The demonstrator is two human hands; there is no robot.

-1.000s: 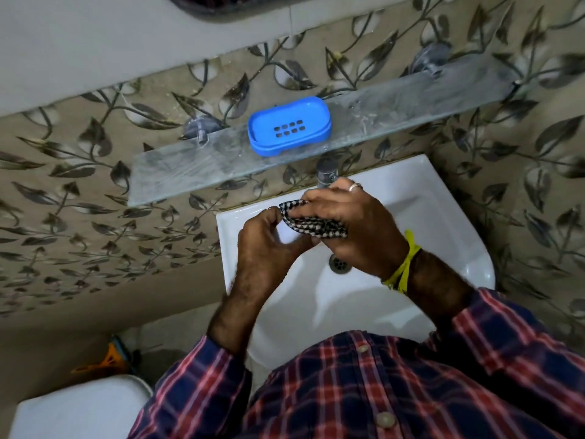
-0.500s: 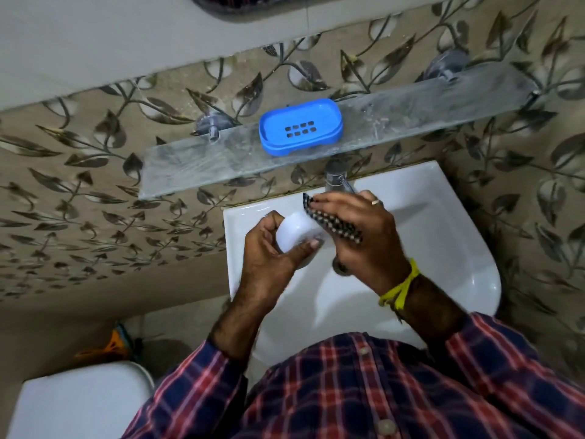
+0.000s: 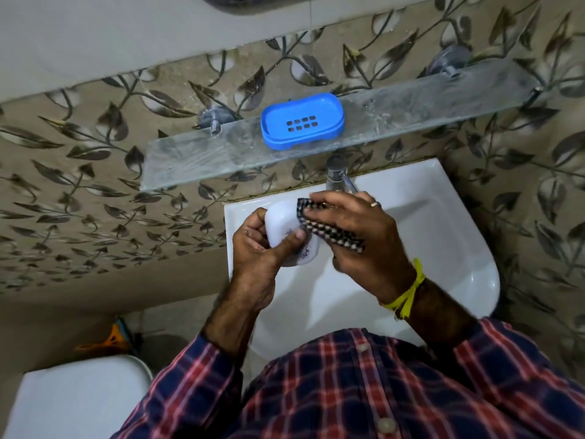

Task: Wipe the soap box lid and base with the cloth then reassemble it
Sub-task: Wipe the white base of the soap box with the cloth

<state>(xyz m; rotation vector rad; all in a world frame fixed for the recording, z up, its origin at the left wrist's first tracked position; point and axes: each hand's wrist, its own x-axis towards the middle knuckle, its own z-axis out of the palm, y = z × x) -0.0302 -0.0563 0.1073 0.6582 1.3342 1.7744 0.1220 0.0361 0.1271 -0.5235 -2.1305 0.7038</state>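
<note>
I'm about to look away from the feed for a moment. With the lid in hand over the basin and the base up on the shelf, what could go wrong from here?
1. The left hand grips the white lid only at its edge while the right hand rubs it with the checked cloth; it could slip into the sink.
2. The blue base sits near the front edge of the glass shelf; a careless reach might knock it off.

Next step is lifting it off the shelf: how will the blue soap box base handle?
The blue soap box base is probably stiff and light: thin moulded plastic. It sits flat on the smooth glass shelf, so a push would likely slide it, not tip it.
</note>
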